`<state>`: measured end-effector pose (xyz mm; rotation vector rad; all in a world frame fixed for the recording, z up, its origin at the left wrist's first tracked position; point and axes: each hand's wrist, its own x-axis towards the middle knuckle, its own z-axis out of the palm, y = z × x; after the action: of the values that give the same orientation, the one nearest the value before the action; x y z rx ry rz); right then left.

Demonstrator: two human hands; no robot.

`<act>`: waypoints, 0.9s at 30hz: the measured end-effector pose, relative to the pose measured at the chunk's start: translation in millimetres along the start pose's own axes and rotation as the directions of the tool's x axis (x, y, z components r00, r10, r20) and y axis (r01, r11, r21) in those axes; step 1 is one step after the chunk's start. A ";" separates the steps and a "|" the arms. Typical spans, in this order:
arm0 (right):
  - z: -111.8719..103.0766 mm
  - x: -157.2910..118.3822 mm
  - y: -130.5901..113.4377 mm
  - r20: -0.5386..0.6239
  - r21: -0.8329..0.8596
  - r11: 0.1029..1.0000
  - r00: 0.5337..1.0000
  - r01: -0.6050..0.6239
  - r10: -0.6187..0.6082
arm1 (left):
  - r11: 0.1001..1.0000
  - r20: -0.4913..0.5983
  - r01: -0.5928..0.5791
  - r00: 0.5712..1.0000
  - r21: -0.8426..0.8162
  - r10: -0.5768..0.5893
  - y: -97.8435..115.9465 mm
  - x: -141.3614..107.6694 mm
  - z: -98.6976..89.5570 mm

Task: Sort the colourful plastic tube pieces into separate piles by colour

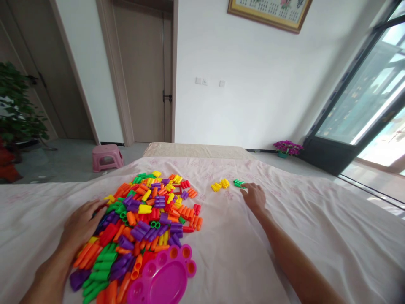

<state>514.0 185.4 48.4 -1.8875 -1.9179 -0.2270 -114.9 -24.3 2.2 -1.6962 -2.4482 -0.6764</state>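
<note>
While the left hand is positioned against the left edge of the pile of plastic pieces, the right hand is extended to the right of that pile, well apart from it. The fingers of the left hand are bent over the pile's edge; whether they grasp a piece cannot be told, since the fingertips are hidden. The fingertips of the right hand are located at the green pieces, to the right of the pile; whether they grip these or merely touch them cannot be told.

The yellow pieces lie between the pile and the green pieces, apart from both. The pile consists of tube-shaped parts in orange, purple, green, red and yellow, overlapping at various angles. The magenta tray, fitted with round cups along its rim, is placed at the near right edge of the pile. A pale tablecloth extends beneath the pile and past it on both sides. Beyond the pile, to the left, a pink stool stands on the floor; beyond it, to the far right, stands a flower pot.
</note>
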 end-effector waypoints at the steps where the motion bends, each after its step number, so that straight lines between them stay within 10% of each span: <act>1: 0.5 -2.3 -22.9 0.032 0.094 0.990 0.994 0.104 -0.108 | 1.000 0.006 0.006 1.000 -0.013 -0.006 0.9 0.0 -0.6; 8: 13.6 -20.6 -177.3 0.077 0.472 0.656 0.714 0.589 -0.696 | 0.999 0.011 0.005 1.000 -0.044 -0.004 3.0 -0.9 -3.4; 14: 27.2 -21.8 -221.4 0.174 0.435 0.595 0.586 0.675 -0.791 | 0.999 0.021 0.007 1.000 -0.036 -0.006 -0.6 -0.7 -0.9; 18: 23.5 -24.8 -203.9 0.085 0.448 0.666 0.713 0.597 -0.696 | 1.000 0.021 -0.003 1.000 -0.020 0.004 -6.7 1.5 3.8; 23: 9.1 -18.1 -131.1 0.017 0.439 0.863 0.959 0.248 -0.284 | 1.000 0.032 -0.009 0.999 -0.012 0.009 -5.9 2.1 2.9; 27: 1.4 -11.1 -47.9 0.060 0.210 0.976 0.997 -0.050 0.038 | 1.000 0.018 -0.019 1.000 0.011 0.019 -4.3 1.7 1.1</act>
<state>466.4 173.1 51.4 -1.8088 -1.8522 0.0429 -119.3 -23.7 0.4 -1.7263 -2.4394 -0.6469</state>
